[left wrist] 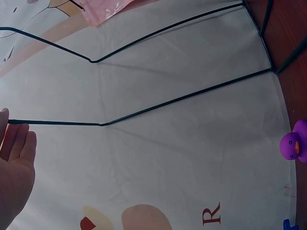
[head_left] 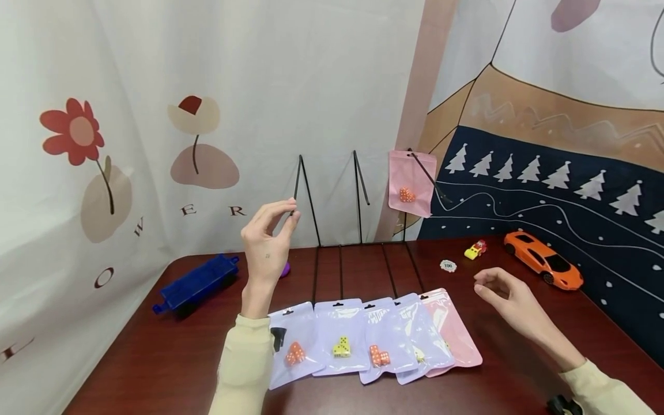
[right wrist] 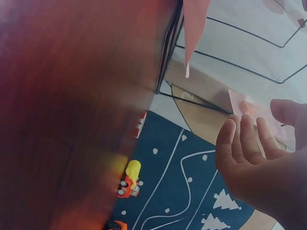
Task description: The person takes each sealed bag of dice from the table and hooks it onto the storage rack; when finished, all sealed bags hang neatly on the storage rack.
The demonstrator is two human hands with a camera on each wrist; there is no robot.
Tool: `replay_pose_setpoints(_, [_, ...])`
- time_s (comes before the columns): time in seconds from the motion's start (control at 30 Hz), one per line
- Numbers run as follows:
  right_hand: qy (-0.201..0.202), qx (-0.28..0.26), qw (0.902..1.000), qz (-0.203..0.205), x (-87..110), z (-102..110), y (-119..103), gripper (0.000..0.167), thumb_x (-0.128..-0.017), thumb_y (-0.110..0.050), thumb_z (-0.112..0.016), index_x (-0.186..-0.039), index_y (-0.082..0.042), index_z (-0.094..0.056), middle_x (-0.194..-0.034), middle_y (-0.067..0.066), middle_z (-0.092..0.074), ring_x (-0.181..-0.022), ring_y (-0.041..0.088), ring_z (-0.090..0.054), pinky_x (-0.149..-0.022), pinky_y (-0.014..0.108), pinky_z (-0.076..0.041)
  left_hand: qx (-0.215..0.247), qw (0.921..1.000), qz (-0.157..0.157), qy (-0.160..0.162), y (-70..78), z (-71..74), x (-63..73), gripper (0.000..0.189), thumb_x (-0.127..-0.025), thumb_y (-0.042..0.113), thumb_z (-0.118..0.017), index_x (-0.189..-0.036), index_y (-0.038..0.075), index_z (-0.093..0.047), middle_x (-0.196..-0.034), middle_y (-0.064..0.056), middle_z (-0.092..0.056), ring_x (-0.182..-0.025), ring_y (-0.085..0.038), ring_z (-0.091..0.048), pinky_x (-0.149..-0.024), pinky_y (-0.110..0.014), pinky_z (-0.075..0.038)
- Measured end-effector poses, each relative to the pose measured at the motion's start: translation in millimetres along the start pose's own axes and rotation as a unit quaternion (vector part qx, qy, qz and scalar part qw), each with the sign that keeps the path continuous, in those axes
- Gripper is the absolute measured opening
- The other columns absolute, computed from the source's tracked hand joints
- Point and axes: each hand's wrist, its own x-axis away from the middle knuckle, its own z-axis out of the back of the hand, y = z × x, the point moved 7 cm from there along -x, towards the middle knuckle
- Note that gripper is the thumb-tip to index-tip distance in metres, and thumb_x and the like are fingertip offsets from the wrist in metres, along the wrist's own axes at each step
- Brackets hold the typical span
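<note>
Three thin black wire hooks are sticking up from a wire rack in the middle of the head view. The left hook and the middle hook are bare, and the right hook is holding one pink bag with orange dice inside. Five more bags are lying in a row on the dark red table at the bottom middle: four purple bags and one pink one at the right end, each overlapping the next, with little dice showing inside. The left hand is reaching up at middle left, and its finger and thumb are pinching the tip of the left hook. The right hand is hovering at lower right with loose, slightly curled fingers, holding nothing. Also sitting on the table are one blue toy wagon, one round chip, one small yellow toy car and one orange sports car. A purple rubber duck is mostly hiding behind the left hand in the head view. The right wrist view is blurry on its left side.
</note>
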Motion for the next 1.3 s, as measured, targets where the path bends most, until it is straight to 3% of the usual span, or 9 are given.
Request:
replay_pose_setpoints(0.23, [0.001,-0.021,0.9998,0.005,9.2,-6,1,0.018,-0.094,-0.014,-0.061,-0.108,-0.004,-0.058,-0.099,0.009,-0.060,-0.082,0.002,-0.059,-0.066,0.015,-0.051,-0.001,1.0000,0.001,-0.005,2.0,-2.4,0.0,0.011,-0.079,-0.017,-0.067,-0.089,-0.014,-0.066,-0.096,-0.025,-0.065,-0.097,-0.035,-0.063,-0.093,-0.039,-0.051])
replay_pose_setpoints(0.5, [-0.019,-0.039,0.9989,0.015,20.7,-12,0,0.016,-0.093,-0.008,-0.061,-0.109,-0.006,-0.059,-0.095,0.012,-0.061,-0.074,0.016,-0.060,-0.061,0.022,-0.053,0.015,0.9998,0.007,-0.005,-3.9,-2.3,2.1,0.012,-0.080,-0.014,-0.068,-0.091,-0.010,-0.068,-0.097,-0.023,-0.065,-0.099,-0.033,-0.063,-0.093,-0.037,-0.050])
replay_pose_setpoints(0.83, [-0.070,-0.025,0.9971,-0.017,25.4,-16,0,0.020,-0.095,-0.013,-0.060,-0.113,-0.005,-0.059,-0.100,0.010,-0.061,-0.076,0.018,-0.059,-0.061,0.024,-0.053,0.003,1.0000,0.005,-0.002,0.9,-1.5,0.3,0.012,-0.079,-0.017,-0.066,-0.091,-0.015,-0.066,-0.097,-0.025,-0.064,-0.099,-0.034,-0.062,-0.093,-0.037,-0.050])
replay_pose_setpoints(0.93, [-0.081,-0.033,0.9958,-0.028,27.2,-18,-1,0.022,-0.095,-0.014,-0.059,-0.114,-0.003,-0.059,-0.100,0.011,-0.061,-0.076,0.019,-0.059,-0.060,0.026,-0.053,0.004,1.0000,0.006,0.000,-1.7,-0.9,0.9,0.012,-0.080,-0.016,-0.067,-0.092,-0.015,-0.066,-0.097,-0.025,-0.065,-0.098,-0.034,-0.062,-0.093,-0.037,-0.050])
replay_pose_setpoints(1.17, [-0.121,-0.053,0.9895,-0.058,34.0,-24,0,0.025,-0.095,-0.016,-0.059,-0.115,-0.002,-0.056,-0.101,0.014,-0.060,-0.081,0.023,-0.061,-0.060,0.028,-0.054,0.012,0.9999,0.005,0.003,-25.3,1.4,3.6,0.014,-0.080,-0.011,-0.069,-0.094,-0.008,-0.069,-0.100,-0.019,-0.066,-0.100,-0.032,-0.062,-0.094,-0.037,-0.050])
replay_pose_setpoints(1.3, [-0.146,-0.069,0.9834,-0.083,38.9,-28,2,0.029,-0.095,-0.017,-0.060,-0.117,-0.001,-0.054,-0.102,0.013,-0.059,-0.084,0.024,-0.061,-0.062,0.029,-0.055,0.016,0.9999,0.002,0.003,-28.9,2.4,3.5,0.014,-0.081,-0.008,-0.070,-0.095,-0.006,-0.070,-0.101,-0.016,-0.066,-0.100,-0.031,-0.062,-0.094,-0.038,-0.050])
